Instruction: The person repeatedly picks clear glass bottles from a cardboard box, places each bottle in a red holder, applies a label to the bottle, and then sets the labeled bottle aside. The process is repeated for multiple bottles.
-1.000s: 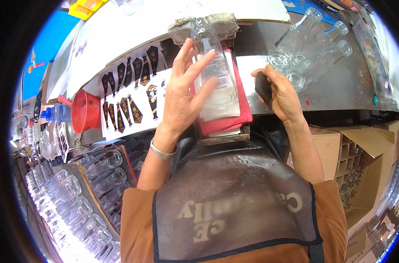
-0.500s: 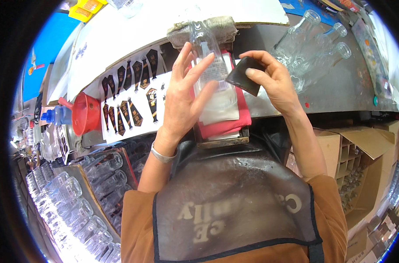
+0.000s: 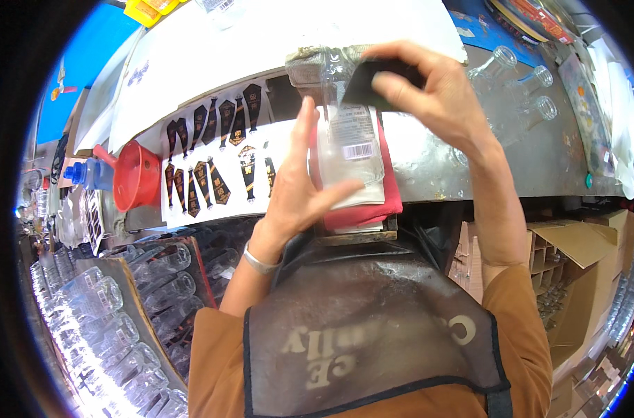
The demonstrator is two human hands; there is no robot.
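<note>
A clear glass bottle (image 3: 336, 161) lies in front of me with its neck away from me, a printed label with a barcode (image 3: 358, 150) facing up. Beneath it are white and red cloths (image 3: 392, 188), and its neck end rests on a folded grey cloth (image 3: 304, 73). My right hand (image 3: 435, 94) pinches a flat black squeegee-like piece (image 3: 372, 82) over the bottle's upper part, slightly blurred. My left hand (image 3: 296, 188) is open along the bottle's left side, thumb stretched across its lower end; whether it touches the glass I cannot tell.
Left of the bottle lies a white sheet of black tie-shaped decals (image 3: 223, 191), beside a red plastic scoop (image 3: 137, 175) and a blue-capped bottle (image 3: 87, 175). Several clear bottles (image 3: 515, 90) lie at the right. Crated bottles (image 3: 115, 327) stand lower left, an open divided carton (image 3: 575, 279) lower right.
My right hand has moved up and away from me with the black piece, uncovering the label. The left hand has shifted nearer to me and right, down the bottle's side. The view has shifted slightly.
</note>
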